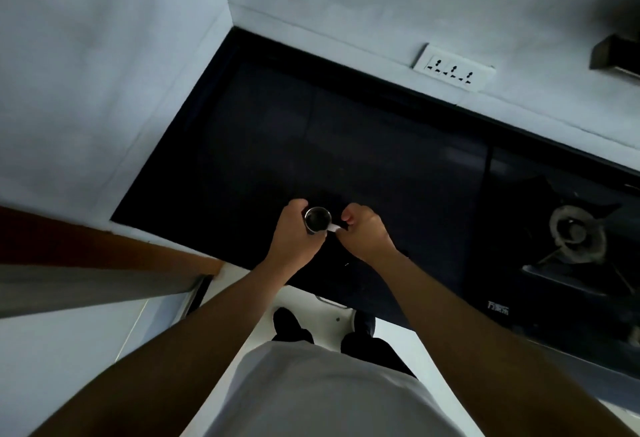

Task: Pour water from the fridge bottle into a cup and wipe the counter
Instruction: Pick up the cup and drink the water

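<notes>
The left hand (293, 228) is grasping a small metal cup (317, 219), with the fingers wrapping around its left side and the thumb lying near its lower edge. The cup is standing upright, its round mouth facing the camera, and its inside is looking dark, so I cannot tell if there is water in it. Just to the right of this hand, the right hand (363, 233) is curling closed, and its fingertips are pinching a small white piece (334, 227) that is touching the right side of the cup; it is too small to say what this piece is. The two hands are almost meeting, with the cup between them.

Under both hands the dark tabletop (311, 131) is stretching away toward the far corner, where two pale walls are joining. Well beyond the right hand, on the far wall, a white socket strip (453, 67) is sitting just above the tabletop's back edge. Far to the right of the right hand, a gas stove burner (576, 234) is resting in a black glass hob. To the left of the left hand, a brown wooden edge (104, 246) is running beside the tabletop. Below the forearms, the person's light shirt and dark shoes are showing above a white floor (391, 336).
</notes>
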{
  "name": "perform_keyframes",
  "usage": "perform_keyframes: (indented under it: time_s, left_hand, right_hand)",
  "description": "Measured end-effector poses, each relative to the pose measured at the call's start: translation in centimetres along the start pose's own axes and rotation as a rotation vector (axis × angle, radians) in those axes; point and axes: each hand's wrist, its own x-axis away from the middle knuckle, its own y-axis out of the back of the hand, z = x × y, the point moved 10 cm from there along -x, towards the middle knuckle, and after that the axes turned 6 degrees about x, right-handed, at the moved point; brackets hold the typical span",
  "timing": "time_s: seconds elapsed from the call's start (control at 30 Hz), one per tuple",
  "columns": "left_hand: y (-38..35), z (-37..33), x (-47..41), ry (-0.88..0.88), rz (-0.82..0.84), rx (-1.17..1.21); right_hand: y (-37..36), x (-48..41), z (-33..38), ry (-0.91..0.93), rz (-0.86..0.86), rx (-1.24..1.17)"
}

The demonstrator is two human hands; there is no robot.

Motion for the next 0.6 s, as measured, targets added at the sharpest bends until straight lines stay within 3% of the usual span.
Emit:
perform_keyframes:
  time_s: [0.23,0.37,0.6]
  left_hand:
    - [0.3,-7.2,1.1,-0.196,0.0,-0.229]
    - [-3.4,-10.8,2.7,-0.33,0.116,-0.504]
    - [-11.3,-15.2,7.6,-0.455,0.262,-0.759]
  right_hand:
    - [4.2,3.3,-2.5,-0.046,-0.033,0.046]
    - [6.4,6.5,-4.7,-0.133,-0.01,0.247]
    - [10.5,13.1,-9.6,-0.193,-0.111,0.276]
